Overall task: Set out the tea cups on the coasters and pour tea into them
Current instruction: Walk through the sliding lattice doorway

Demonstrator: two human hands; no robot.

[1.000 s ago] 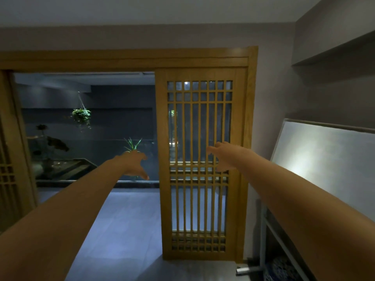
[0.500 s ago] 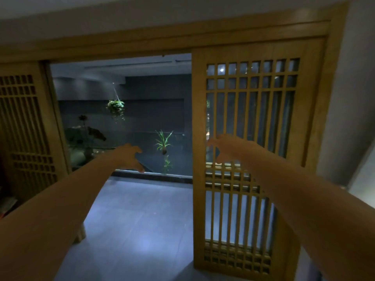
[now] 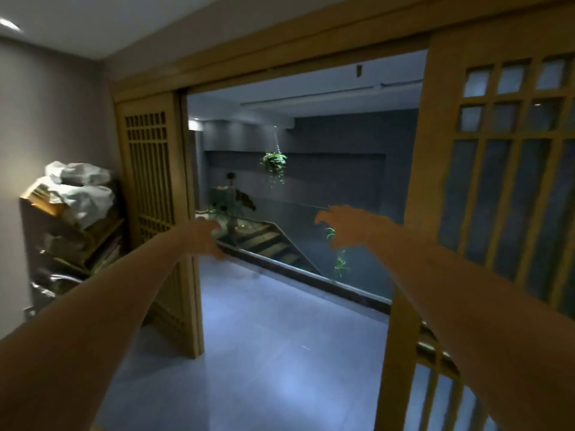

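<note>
You are reaching out your left hand and right hand, fingers apart and empty, toward the doorway at 12 o'clock, needing to find cups.

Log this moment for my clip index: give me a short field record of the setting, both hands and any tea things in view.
setting: dim room facing an open doorway between wooden lattice sliding doors
left hand: stretched forward, fingers spread, empty
right hand: stretched forward, fingers curled, empty
left door: slid aside, beside a cluttered shelf
right door: close to the right arm
beyond doorway: hanging plant, wooden steps
floor: grey, bare
tea cups, coasters, teapot: none in view
</note>
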